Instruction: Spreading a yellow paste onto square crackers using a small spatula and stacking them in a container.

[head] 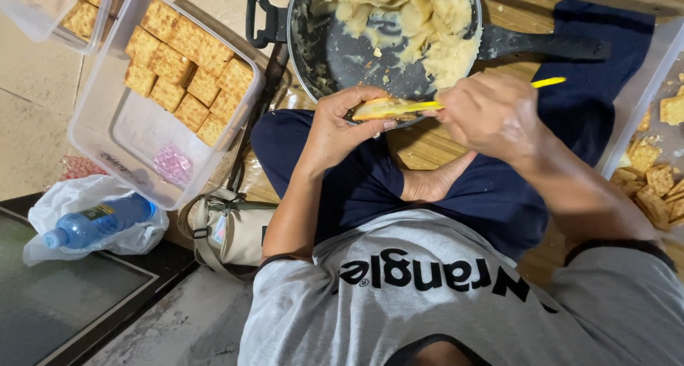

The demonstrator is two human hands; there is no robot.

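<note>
cracker held flat in the left hand, yellow stick laid across it from the right

the left hand point(335, 127) has its fingers point(356, 95) closed around a cracker point(385, 109) that lies flat, long side going left to right, just near the dark pan point(342, 56) of pale paste point(427, 24). the right hand point(491, 113) sits just right of it, fingers shut on a thin yellow stick point(548, 82) whose tip rests on the cracker. a clear box point(107, 134) of crackers sits far left.

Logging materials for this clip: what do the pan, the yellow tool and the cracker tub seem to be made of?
Pan: probably metal with a dark speckled non-stick coating and black handles. Yellow tool in the right hand: looks like plastic, thin and evenly coloured. Tub: clear plastic, see-through walls with rounded corners.
</note>
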